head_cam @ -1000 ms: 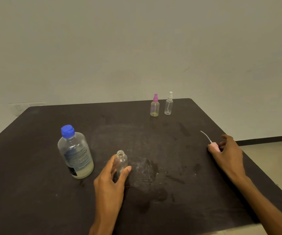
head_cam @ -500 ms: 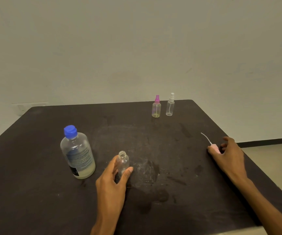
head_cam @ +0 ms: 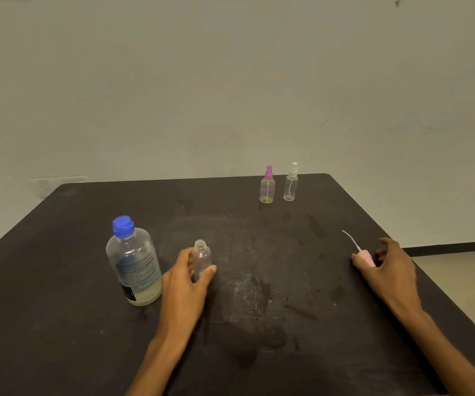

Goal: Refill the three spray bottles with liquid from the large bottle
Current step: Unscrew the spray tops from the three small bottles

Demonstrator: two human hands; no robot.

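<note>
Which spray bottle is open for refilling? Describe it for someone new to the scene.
On the dark table, just right of the blue-capped large bottle, stands a small clear bottle held by the left hand. Unlike the two far bottles, it has no spray top.

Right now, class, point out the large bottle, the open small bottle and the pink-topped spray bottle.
large bottle (head_cam: 134, 270): head view, on its label.
open small bottle (head_cam: 202, 257): head view, on its clear body above the fingers.
pink-topped spray bottle (head_cam: 267, 190): head view, on its clear body.
</note>
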